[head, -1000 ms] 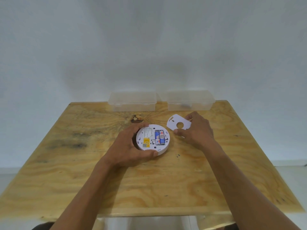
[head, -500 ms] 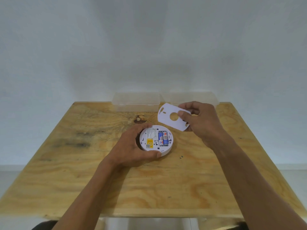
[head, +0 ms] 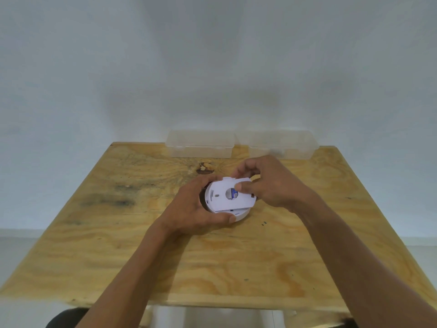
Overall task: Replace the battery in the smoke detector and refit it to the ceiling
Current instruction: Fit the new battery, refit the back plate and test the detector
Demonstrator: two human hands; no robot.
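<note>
From the head camera, the smoke detector (head: 238, 215) is seen near the middle of the wooden table (head: 236, 268), cupped from nine o'clock by the left hand (head: 191, 209), fingers curled round its rim. The white cover plate (head: 222, 197) is laid over it, pinched at three o'clock by the right hand (head: 272, 185), and a battery (head: 234, 192) is glimpsed through its hole. Two clear plastic boxes (head: 201, 146) are set at twelve o'clock by the wall.

Plywood table (head: 295, 256): detector (head: 241, 215), seemingly two boxes (head: 201, 144)
</note>
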